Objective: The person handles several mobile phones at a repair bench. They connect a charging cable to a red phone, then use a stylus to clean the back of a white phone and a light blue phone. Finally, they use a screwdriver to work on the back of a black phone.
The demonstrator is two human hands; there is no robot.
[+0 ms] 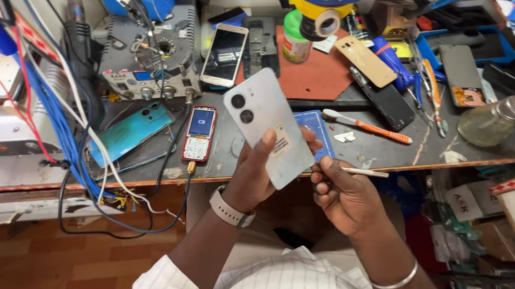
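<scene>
The phone [268,126] is held up over the counter [395,153] edge, back side to the camera: pale silver-white, two dark camera rings near its top corner and a barcode sticker low on the back, casing seemingly whole. The left hand [253,174] grips its lower end, thumb over the back. The right hand [346,199] is closed on a thin white tool [360,172], its tip just beside the phone's edge. This looks like the start of prying the back open; the next move likely calls for a careful tip placement at the seam. Behind lie a teal phone [132,131], a keypad phone [199,133] and a toothbrush [366,126].
</scene>
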